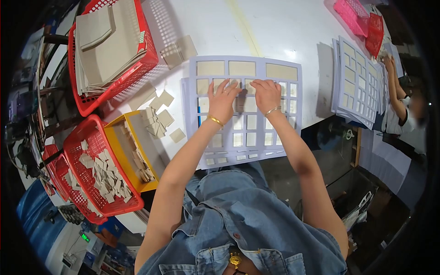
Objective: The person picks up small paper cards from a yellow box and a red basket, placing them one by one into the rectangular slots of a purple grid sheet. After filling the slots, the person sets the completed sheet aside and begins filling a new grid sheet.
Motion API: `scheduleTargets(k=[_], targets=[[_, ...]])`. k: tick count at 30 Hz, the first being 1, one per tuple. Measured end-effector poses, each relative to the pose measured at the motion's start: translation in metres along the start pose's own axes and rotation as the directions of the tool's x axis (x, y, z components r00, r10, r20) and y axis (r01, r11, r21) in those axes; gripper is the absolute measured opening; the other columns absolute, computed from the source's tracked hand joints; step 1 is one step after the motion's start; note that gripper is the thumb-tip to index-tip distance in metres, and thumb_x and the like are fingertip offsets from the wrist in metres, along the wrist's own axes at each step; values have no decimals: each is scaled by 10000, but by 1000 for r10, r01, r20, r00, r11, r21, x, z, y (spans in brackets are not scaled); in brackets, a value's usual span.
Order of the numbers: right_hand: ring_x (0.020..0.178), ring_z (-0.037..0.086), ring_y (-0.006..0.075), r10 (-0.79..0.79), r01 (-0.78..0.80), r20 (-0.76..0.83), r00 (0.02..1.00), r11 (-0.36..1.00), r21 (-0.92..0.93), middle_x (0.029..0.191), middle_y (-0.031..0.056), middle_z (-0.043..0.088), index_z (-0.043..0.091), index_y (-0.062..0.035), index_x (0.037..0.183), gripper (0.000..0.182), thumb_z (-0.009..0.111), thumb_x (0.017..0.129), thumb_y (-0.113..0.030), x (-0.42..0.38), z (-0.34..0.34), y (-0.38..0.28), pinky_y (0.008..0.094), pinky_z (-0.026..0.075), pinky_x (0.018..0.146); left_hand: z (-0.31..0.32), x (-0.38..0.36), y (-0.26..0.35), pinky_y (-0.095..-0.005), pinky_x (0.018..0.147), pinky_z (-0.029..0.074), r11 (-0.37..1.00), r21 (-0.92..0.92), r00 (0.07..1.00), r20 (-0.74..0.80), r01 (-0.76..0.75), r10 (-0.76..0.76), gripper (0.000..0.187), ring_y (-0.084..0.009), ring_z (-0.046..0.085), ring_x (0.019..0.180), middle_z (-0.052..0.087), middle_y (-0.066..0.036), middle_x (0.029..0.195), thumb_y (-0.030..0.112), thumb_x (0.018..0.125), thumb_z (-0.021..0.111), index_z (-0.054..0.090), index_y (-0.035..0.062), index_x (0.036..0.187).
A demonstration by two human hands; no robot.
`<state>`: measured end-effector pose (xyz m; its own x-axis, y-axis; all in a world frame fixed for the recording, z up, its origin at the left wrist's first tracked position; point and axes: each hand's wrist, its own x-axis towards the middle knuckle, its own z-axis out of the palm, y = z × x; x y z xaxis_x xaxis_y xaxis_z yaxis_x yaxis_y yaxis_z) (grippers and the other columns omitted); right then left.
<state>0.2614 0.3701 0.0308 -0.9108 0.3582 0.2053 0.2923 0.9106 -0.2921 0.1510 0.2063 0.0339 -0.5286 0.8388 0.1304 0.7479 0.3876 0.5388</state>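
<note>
A pale lavender frame sheet [261, 68] with many rectangular openings lies on the white table. Beige card pieces [242, 68] fill the top row and some openings below it. My left hand [223, 98] rests on the second row with its fingers apart. To its right, my right hand [266, 95] touches the same row, its fingers bent together over a beige piece, and what is beneath the fingertips is hidden. More sheets lie under this one, along its left and lower edges.
Left are a red basket [152, 54] of large cards, a yellow box [142, 151], a red basket [98, 133] of small pieces and loose pieces [158, 120]. Right are stacked frame sheets [360, 82] and a co-worker's arms [393, 87]. The white table [211, 27] extends ahead.
</note>
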Motion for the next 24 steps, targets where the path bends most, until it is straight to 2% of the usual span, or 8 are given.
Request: scheduleTargets(k=[5, 7, 8, 10, 13, 16, 20, 24], targets=[[995, 541, 155, -27, 46, 183, 983, 993, -104, 1069, -60, 651, 696, -160, 986, 309, 600, 730, -17, -4, 5, 0, 359, 354, 837, -34, -57, -8, -482, 1035, 259, 949, -240, 918, -289, 205, -271, 542, -258, 494, 1168, 587, -68, 1194, -132, 612, 466, 611, 120, 1069], [1002, 539, 153, -17, 30, 145, 989, 996, -87, 1084, -64, 645, 696, -166, 992, 321, 593, 728, -15, -2, 0, -1, 361, 351, 841, -47, -90, -24, -427, 996, 316, 915, -266, 839, -382, 303, -388, 472, -286, 537, 1097, 618, -104, 1111, -129, 619, 432, 611, 67, 1009], [1006, 538, 152, -15, 25, 125, 992, 997, -75, 1092, -66, 642, 696, -169, 995, 328, 589, 727, -15, 1, -3, -1, 361, 349, 844, -54, -106, -33, -416, 972, 342, 893, -293, 825, -361, 341, -434, 453, -292, 544, 1077, 618, -108, 1085, -133, 631, 430, 608, 56, 1002], [1012, 536, 152, 6, 29, 231, 973, 988, -150, 1086, -62, 641, 698, -180, 1007, 313, 594, 748, -38, 2, -5, -6, 370, 345, 849, -68, -138, -47, -394, 925, 395, 839, -339, 785, -322, 426, -529, 416, -304, 557, 1038, 618, -116, 1034, -139, 655, 425, 602, 34, 989], [989, 550, 179, 79, 53, 409, 909, 952, -303, 1053, -33, 648, 691, -179, 967, 261, 609, 752, -54, 17, -1, -17, 392, 351, 827, -79, -174, -65, -375, 848, 450, 831, -313, 803, -251, 461, -540, 360, -308, 578, 966, 608, -134, 977, -143, 691, 439, 590, 12, 979], [981, 553, 176, 2, 28, 177, 984, 986, -166, 994, -55, 649, 701, -206, 950, 221, 615, 780, -95, 42, 5, -44, 393, 346, 856, -90, -184, -77, -368, 816, 463, 859, -260, 813, -289, 441, -505, 316, -304, 590, 917, 604, -142, 950, -131, 709, 478, 589, 16, 966], [972, 559, 181, -65, 60, 148, 987, 997, 42, 954, -39, 652, 701, -212, 890, 131, 642, 784, -164, 91, 29, -120, 401, 350, 852, -121, -159, -104, -397, 735, 450, 883, -267, 840, -295, 385, -456, 157, -322, 595, 860, 620, -126, 936, -25, 810, 568, 608, 46, 945], [973, 565, 189, -137, 111, 233, 963, 986, 122, 931, -26, 655, 701, -198, 860, 91, 641, 794, -210, 128, 81, -188, 408, 350, 847, -161, -133, -119, -410, 703, 446, 922, -249, 880, -305, 297, -365, 151, -318, 595, 831, 625, -117, 909, -21, 815, 582, 614, 47, 945]])
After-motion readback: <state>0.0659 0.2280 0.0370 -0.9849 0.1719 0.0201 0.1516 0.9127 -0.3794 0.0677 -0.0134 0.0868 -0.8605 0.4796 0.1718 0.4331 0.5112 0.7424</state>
